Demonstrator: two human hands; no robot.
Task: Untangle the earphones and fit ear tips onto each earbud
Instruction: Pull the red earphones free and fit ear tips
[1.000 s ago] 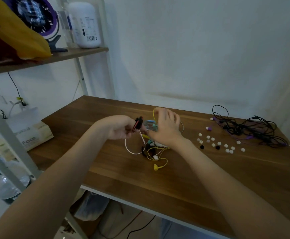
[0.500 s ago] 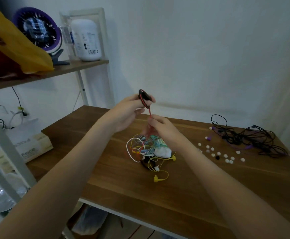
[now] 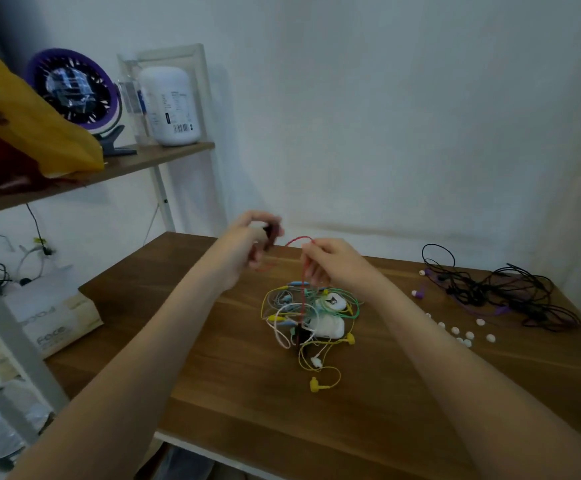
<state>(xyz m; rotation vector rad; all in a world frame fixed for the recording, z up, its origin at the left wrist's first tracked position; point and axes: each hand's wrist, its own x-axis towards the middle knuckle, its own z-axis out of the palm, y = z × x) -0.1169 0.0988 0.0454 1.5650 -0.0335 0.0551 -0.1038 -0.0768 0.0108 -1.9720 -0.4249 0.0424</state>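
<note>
— What changed?
— My left hand (image 3: 247, 244) and right hand (image 3: 330, 265), both pinching the red cord (image 3: 303, 289), have drawn apart above the tangle (image 3: 310, 320); it's coming free.

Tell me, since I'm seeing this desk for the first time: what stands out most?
A bright tangle of coloured earphone cables lies mid-table, with a red cable rising from it to the right hand. The left hand holds something dark beside it. Far right sits a black cable heap.

The tissue box (image 3: 52, 327) reads "Face"; the white bottle's (image 3: 170, 105) label is illegible.
</note>
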